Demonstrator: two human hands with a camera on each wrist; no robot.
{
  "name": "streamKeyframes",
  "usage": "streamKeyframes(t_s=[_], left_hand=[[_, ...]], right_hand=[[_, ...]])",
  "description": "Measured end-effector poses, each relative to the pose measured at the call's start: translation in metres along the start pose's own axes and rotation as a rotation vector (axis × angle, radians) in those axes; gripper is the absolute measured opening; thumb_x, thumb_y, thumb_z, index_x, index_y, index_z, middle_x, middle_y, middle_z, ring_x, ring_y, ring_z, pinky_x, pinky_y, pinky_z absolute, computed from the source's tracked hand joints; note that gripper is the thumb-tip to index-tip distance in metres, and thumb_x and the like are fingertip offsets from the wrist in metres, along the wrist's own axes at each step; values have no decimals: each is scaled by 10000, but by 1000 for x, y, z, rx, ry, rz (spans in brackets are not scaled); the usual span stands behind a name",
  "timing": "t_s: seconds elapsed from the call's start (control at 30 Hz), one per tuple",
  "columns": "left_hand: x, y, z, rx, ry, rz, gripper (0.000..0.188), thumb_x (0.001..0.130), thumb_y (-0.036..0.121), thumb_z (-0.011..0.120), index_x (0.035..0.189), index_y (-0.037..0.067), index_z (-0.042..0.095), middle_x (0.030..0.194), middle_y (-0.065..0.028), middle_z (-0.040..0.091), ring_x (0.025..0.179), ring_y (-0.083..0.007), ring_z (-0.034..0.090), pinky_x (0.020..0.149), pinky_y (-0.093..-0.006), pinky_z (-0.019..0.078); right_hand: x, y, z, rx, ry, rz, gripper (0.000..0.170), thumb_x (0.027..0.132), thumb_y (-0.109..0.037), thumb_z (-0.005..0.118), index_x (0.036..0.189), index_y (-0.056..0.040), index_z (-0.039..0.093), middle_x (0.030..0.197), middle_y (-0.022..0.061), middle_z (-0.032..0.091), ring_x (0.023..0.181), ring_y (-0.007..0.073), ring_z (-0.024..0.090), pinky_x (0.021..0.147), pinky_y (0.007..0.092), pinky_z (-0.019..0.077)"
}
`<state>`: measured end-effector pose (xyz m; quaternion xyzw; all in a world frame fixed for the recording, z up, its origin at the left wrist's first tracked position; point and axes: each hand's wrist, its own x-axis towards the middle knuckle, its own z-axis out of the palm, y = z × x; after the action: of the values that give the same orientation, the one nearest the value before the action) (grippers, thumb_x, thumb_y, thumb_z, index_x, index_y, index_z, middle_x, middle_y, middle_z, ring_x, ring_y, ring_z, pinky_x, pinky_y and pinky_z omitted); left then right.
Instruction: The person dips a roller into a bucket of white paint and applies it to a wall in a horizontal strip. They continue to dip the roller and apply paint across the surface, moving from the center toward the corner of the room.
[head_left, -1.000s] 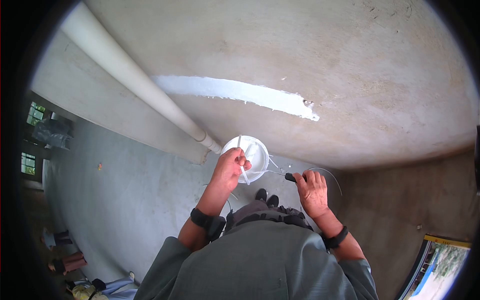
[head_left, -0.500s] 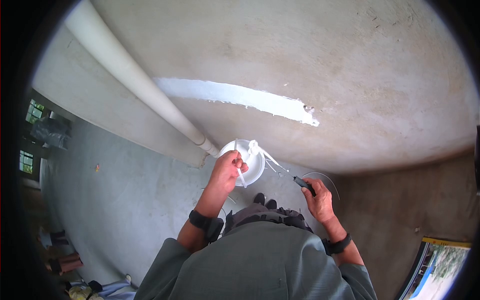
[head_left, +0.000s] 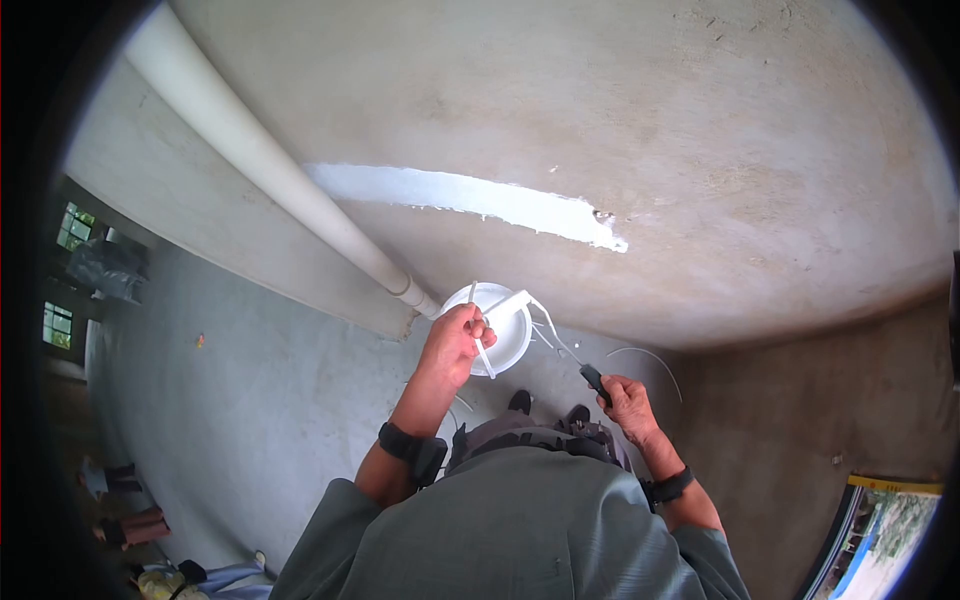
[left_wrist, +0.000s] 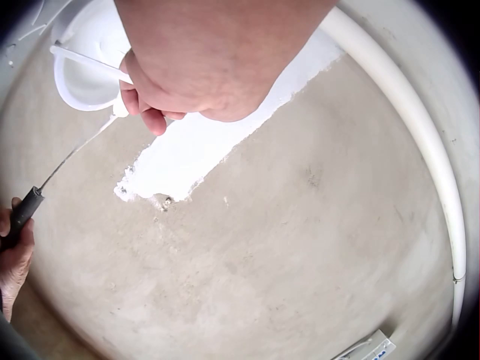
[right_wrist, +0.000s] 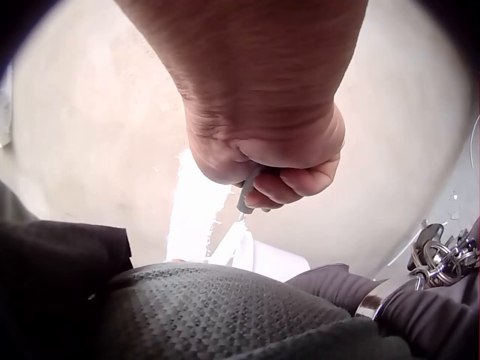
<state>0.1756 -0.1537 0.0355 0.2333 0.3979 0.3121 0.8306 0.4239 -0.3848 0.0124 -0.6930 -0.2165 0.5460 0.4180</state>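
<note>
My left hand [head_left: 452,345] grips the white handle [head_left: 485,362] of a white bucket [head_left: 516,350], holding it in front of the wall. White paint shows inside the bucket. The right hand [head_left: 630,408] curls round the dark grip [head_left: 594,380] of a paint roller, whose thin, paint-smeared frame [head_left: 550,322] bends towards the bucket. The white roller head [head_left: 508,304] overlaps the bucket's rim in the head view. In the right wrist view, the fingers [right_wrist: 289,184] wrap the grip above the bucket.
A white painted band [head_left: 480,198] runs across the bare wall [head_left: 760,180]. Left of it stands a thick white pipe [head_left: 270,150]. Thin cable [head_left: 665,362] lies on the floor [head_left: 270,370]. Other people [head_left: 140,528] are at the lower left, and keys [right_wrist: 439,255] hang at the waist.
The roller head has come up from inside the bucket to its right rim. The right hand has moved down slightly, tilting the grip steeper. The left hand stays on the bucket handle.
</note>
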Motion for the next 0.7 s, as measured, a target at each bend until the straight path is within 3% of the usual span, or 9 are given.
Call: streamKeyframes(t_s=[0.1,0.2,0.3,0.33,0.7], left_hand=[[-2,-6,12,7,25,11,199,1023,197,531,875,71,577,685,-21,502,708,-201,535,772,-389,487],[-5,-18,25,8,56,31,210,1025,185,517,859,66,569,698,-19,493,692,-194,530,747,-387,508],[-6,-27,31,-15,43,54,198,1022,194,531,872,75,579,698,-14,507,708,-199,547,775,-393,501],[-7,-29,33,-35,27,51,185,1017,203,548,881,83,586,694,-12,518,715,-206,559,793,-399,494],[-16,-43,89,-98,80,50,161,1006,168,523,879,78,561,693,-17,500,709,-196,536,791,-381,511]], right_hand=[[-2,1,-13,-199,43,-155,354,1028,-332,623,951,2,711,694,-17,604,600,72,505,564,265,438],[-6,1,-23,-322,111,-297,319,994,-310,691,984,7,721,709,44,659,616,135,601,593,304,492],[-17,-11,-36,-576,224,-545,280,957,-300,728,1013,-26,736,763,120,701,710,271,703,690,375,550],[-20,-14,-41,-626,229,-577,243,940,-272,734,1023,-44,733,843,151,714,780,357,708,703,419,557],[-14,-42,-105,-768,367,-949,213,898,-186,783,1048,-75,680,885,117,695,724,336,686,639,406,547]])
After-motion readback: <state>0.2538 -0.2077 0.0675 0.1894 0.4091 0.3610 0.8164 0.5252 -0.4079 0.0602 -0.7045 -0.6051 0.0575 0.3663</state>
